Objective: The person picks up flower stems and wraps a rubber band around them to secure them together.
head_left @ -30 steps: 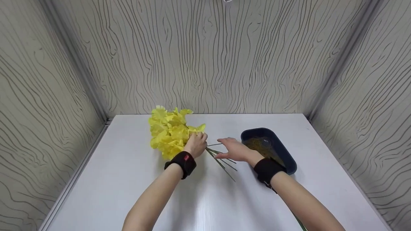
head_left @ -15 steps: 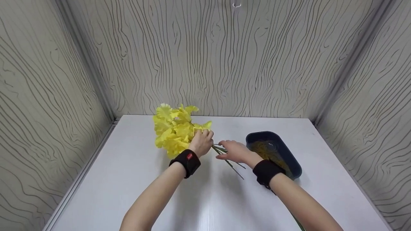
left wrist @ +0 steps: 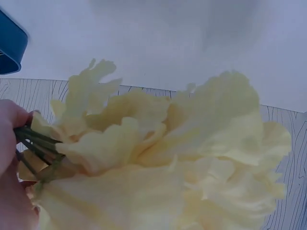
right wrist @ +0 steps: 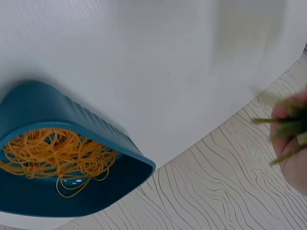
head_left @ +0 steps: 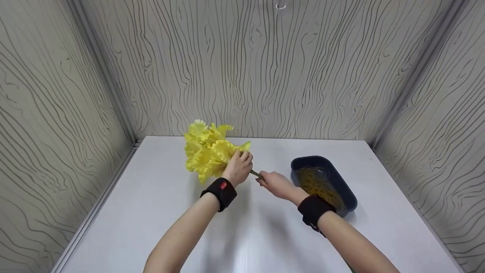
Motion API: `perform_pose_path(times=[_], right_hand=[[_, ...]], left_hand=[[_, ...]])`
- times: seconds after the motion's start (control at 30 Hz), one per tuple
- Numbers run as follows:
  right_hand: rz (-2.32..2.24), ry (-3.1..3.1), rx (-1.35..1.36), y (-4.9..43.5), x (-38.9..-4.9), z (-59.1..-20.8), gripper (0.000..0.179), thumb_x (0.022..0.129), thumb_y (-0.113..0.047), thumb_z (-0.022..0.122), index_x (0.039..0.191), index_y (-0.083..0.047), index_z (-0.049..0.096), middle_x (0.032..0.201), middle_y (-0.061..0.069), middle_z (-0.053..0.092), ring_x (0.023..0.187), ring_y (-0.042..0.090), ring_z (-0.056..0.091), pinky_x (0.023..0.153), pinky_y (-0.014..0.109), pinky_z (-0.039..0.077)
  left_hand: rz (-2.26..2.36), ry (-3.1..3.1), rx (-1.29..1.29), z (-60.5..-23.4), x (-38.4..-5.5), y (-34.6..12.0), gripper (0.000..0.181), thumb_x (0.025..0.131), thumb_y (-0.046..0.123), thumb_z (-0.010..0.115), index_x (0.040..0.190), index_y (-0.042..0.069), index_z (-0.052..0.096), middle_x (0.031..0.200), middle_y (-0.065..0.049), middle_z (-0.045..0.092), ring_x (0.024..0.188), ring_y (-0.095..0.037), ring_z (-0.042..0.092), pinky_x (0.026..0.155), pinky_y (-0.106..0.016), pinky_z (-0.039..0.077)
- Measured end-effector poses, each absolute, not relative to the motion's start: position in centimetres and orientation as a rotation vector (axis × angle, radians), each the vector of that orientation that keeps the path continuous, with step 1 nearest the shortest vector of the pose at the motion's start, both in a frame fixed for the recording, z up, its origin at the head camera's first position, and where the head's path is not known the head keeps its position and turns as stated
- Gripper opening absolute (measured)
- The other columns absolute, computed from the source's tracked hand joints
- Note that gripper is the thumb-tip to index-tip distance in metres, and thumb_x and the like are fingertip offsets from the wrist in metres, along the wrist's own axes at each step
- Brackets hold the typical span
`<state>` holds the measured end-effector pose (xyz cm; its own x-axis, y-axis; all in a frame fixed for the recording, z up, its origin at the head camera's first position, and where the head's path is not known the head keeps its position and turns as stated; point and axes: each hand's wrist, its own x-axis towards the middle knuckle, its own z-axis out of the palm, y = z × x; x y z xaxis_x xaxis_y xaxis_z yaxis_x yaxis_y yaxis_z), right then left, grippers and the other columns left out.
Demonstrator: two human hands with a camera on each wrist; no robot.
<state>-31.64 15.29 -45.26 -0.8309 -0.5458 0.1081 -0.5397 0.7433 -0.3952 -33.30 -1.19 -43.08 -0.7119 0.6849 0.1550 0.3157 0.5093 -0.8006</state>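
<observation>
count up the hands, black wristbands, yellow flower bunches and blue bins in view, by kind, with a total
Hands, left hand and right hand: 2
Black wristbands, left wristband and right wristband: 2
Yellow flower bunch: 1
Blue bin: 1
Total: 6

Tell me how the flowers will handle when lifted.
The petals look thin and ruffled, so they probably bend and crease easily. The stems run straight between the left hand and right hand, suggesting some stiffness. Bunched wide at one end, the flowers likely feel top-heavy.
</observation>
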Motion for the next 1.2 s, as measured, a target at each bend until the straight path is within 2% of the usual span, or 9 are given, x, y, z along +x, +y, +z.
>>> perform_pose_path(times=[0.2, 0.37, 0.47, 0.63, 0.87, 1.03, 1.13, 1.2], right_hand=[[-0.767, 2.938, -0.824, 15.3, -31.5, -45.7, 0.03, 0.097, -0.03, 0.041, 0.076, -0.01, 0.047, 0.056, -0.005, 0.034, 0.047, 0.011, 0.032, 0.045, 0.026, 0.028], [-0.73, 2.998, -0.905, 14.8, -31.3, -46.2, 0.027, 0.098, -0.023, 0.039, 0.078, -0.007, 0.046, 0.056, -0.005, 0.031, 0.046, 0.01, 0.031, 0.043, 0.025, 0.028], [-0.698, 3.051, -0.959, 14.6, -31.1, -46.5, 0.025, 0.098, -0.017, 0.041, 0.076, -0.006, 0.046, 0.055, -0.006, 0.032, 0.046, 0.01, 0.032, 0.042, 0.026, 0.03], [-0.647, 3.126, -0.98, 14.5, -31.3, -46.4, 0.019, 0.096, -0.009, 0.041, 0.08, -0.003, 0.049, 0.056, -0.003, 0.036, 0.048, 0.012, 0.036, 0.044, 0.03, 0.034], [-0.675, 3.166, -0.878, 14.6, -31.5, -46.5, 0.026, 0.097, -0.015, 0.043, 0.073, -0.005, 0.045, 0.054, -0.003, 0.034, 0.045, 0.013, 0.034, 0.04, 0.028, 0.032], [-0.706, 3.178, -0.822, 14.6, -31.6, -46.5, 0.027, 0.097, -0.016, 0.042, 0.072, -0.006, 0.044, 0.054, -0.002, 0.034, 0.044, 0.013, 0.033, 0.039, 0.028, 0.03], [-0.715, 3.19, -0.794, 14.5, -31.7, -46.3, 0.027, 0.097, -0.015, 0.042, 0.073, -0.005, 0.044, 0.055, -0.002, 0.034, 0.045, 0.013, 0.033, 0.04, 0.028, 0.03], [-0.708, 3.198, -0.784, 14.4, -31.8, -46.3, 0.026, 0.097, -0.015, 0.042, 0.073, -0.005, 0.044, 0.055, -0.001, 0.035, 0.046, 0.014, 0.034, 0.041, 0.029, 0.032]], left_hand=[[1.086, -2.301, -0.811, -43.5, -33.3, -1.3, 0.028, 0.095, 0.033, 0.038, 0.107, 0.021, 0.061, 0.116, -0.004, 0.047, 0.107, -0.025, 0.035, 0.087, -0.042, 0.028], [1.095, -2.272, -0.75, -44.2, -33.0, -0.8, 0.031, 0.095, 0.029, 0.037, 0.114, 0.021, 0.061, 0.126, -0.007, 0.041, 0.118, -0.029, 0.028, 0.093, -0.045, 0.024], [1.07, -2.217, -0.748, -44.6, -32.6, -0.2, 0.032, 0.096, 0.026, 0.036, 0.113, 0.02, 0.062, 0.125, -0.009, 0.041, 0.117, -0.029, 0.029, 0.092, -0.045, 0.027], [0.839, -2.146, -0.796, -45.4, -32.2, 0.5, 0.027, 0.094, 0.02, 0.039, 0.101, 0.013, 0.064, 0.112, -0.011, 0.044, 0.103, -0.026, 0.036, 0.087, -0.039, 0.032], [0.33, -2.218, -0.699, -46.3, -32.5, 0.1, 0.017, 0.089, 0.013, 0.049, 0.094, 0.002, 0.06, 0.102, -0.013, 0.046, 0.089, -0.023, 0.045, 0.067, -0.026, 0.041], [-0.015, -2.214, -0.651, -46.8, -32.5, 0.0, 0.018, 0.084, 0.008, 0.053, 0.097, -0.004, 0.054, 0.101, -0.019, 0.046, 0.083, -0.026, 0.049, 0.062, -0.028, 0.046], [-0.253, -2.255, -0.607, -46.9, -32.4, 0.3, 0.018, 0.087, 0.01, 0.052, 0.098, -0.004, 0.049, 0.095, -0.016, 0.045, 0.077, -0.026, 0.05, 0.058, -0.029, 0.046], [-0.446, -2.328, -0.548, -46.8, -32.3, 0.4, 0.017, 0.091, 0.015, 0.05, 0.095, -0.002, 0.046, 0.085, -0.014, 0.046, 0.07, -0.027, 0.052, 0.054, -0.034, 0.046]])
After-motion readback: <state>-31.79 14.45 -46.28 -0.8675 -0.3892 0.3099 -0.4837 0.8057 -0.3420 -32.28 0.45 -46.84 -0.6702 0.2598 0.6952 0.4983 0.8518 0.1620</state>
